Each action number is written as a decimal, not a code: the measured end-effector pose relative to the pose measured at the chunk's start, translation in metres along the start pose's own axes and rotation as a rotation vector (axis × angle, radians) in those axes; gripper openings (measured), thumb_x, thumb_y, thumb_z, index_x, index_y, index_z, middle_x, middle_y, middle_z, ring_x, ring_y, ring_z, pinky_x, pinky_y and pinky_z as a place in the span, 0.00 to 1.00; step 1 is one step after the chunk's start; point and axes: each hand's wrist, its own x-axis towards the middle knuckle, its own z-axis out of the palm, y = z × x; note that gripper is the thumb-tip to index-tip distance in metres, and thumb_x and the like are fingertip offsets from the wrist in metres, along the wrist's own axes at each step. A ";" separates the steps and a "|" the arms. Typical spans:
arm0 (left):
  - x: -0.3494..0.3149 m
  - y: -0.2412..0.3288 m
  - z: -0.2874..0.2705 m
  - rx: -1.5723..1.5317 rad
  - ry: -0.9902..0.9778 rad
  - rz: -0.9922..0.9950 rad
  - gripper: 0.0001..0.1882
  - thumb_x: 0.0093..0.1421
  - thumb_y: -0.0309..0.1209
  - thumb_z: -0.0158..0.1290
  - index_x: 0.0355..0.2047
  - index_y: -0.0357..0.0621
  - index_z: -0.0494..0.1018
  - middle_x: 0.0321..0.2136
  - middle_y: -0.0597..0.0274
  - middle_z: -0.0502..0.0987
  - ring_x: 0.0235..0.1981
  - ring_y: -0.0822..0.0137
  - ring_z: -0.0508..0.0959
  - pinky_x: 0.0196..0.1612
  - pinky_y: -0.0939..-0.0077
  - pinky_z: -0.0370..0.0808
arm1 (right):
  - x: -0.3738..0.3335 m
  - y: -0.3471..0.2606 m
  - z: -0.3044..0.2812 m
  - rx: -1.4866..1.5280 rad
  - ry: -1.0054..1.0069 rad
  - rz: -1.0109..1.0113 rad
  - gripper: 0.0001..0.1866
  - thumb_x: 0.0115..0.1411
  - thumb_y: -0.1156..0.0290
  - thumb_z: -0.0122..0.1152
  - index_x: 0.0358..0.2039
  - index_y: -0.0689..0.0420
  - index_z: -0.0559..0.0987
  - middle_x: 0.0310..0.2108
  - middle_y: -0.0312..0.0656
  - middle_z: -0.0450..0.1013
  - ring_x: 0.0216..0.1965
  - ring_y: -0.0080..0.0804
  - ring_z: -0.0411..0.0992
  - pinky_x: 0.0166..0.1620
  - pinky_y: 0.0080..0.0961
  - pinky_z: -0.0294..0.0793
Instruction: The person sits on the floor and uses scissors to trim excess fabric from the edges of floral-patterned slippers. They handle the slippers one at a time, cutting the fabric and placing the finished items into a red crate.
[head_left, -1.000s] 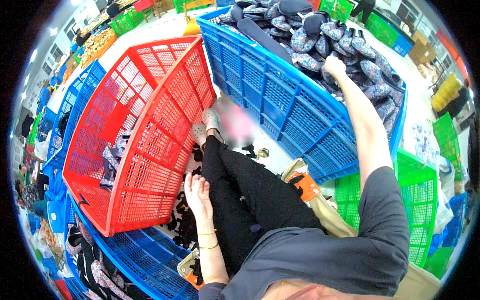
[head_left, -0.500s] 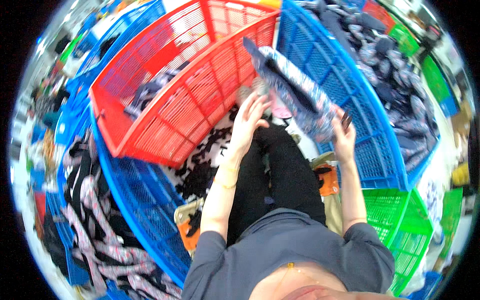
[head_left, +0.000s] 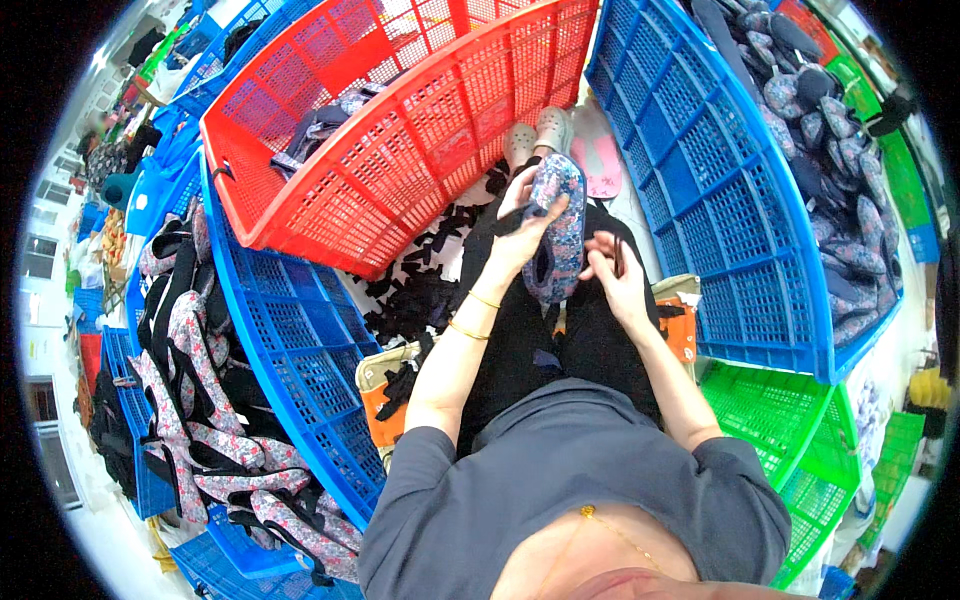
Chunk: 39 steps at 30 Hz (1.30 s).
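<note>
Above my lap, my left hand [head_left: 525, 225] grips a blue floral fabric slipper [head_left: 562, 195] along its left side. The slipper stands lengthwise, with a dark opening toward its lower end. A dark piece of material shows by my left fingers. Just right of the slipper is my right hand [head_left: 615, 275], its fingers bent together around something small and dark that I cannot make out. The right fingertips are close to the slipper's lower edge; whether they touch it I cannot tell.
A red basket [head_left: 430, 130] holding some dark and floral pieces stands ahead. Blue baskets with floral fabric goods flank me, left [head_left: 300, 340] and right [head_left: 720, 190]. Dark scraps [head_left: 415, 290] litter the floor. A green basket [head_left: 790, 430] sits at lower right.
The slipper has come down and left, from my right hand into my left, and now stands more upright. My right hand has let go of it and moved left and slightly down.
</note>
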 end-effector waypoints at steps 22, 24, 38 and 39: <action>-0.019 0.049 -0.012 0.959 -0.309 0.575 0.15 0.46 0.18 0.58 0.35 0.46 0.80 0.31 0.61 0.77 0.35 0.62 0.77 0.39 0.73 0.75 | 0.047 -0.025 -0.014 -0.507 -0.060 -0.015 0.23 0.59 0.68 0.64 0.54 0.61 0.72 0.38 0.35 0.72 0.36 0.18 0.69 0.40 0.17 0.70; -0.007 0.057 -0.014 0.752 -0.354 0.420 0.07 0.52 0.25 0.62 0.33 0.41 0.79 0.28 0.60 0.79 0.32 0.66 0.80 0.38 0.75 0.76 | 0.048 -0.045 -0.024 -0.599 0.003 -0.234 0.22 0.58 0.67 0.64 0.52 0.61 0.73 0.37 0.38 0.72 0.37 0.21 0.68 0.41 0.19 0.69; 0.010 0.086 -0.004 0.857 -0.502 0.253 0.09 0.51 0.26 0.63 0.34 0.40 0.80 0.29 0.58 0.81 0.30 0.71 0.80 0.35 0.78 0.76 | 0.053 -0.110 0.003 -1.017 -0.497 -0.498 0.17 0.57 0.60 0.65 0.40 0.58 0.76 0.30 0.46 0.76 0.30 0.40 0.77 0.34 0.30 0.75; 0.010 0.086 -0.005 0.861 -0.502 0.281 0.09 0.51 0.27 0.63 0.34 0.40 0.80 0.28 0.58 0.81 0.30 0.71 0.80 0.35 0.78 0.76 | 0.053 -0.110 0.006 -1.013 -0.500 -0.518 0.17 0.57 0.60 0.65 0.39 0.58 0.76 0.30 0.46 0.76 0.30 0.40 0.77 0.34 0.30 0.75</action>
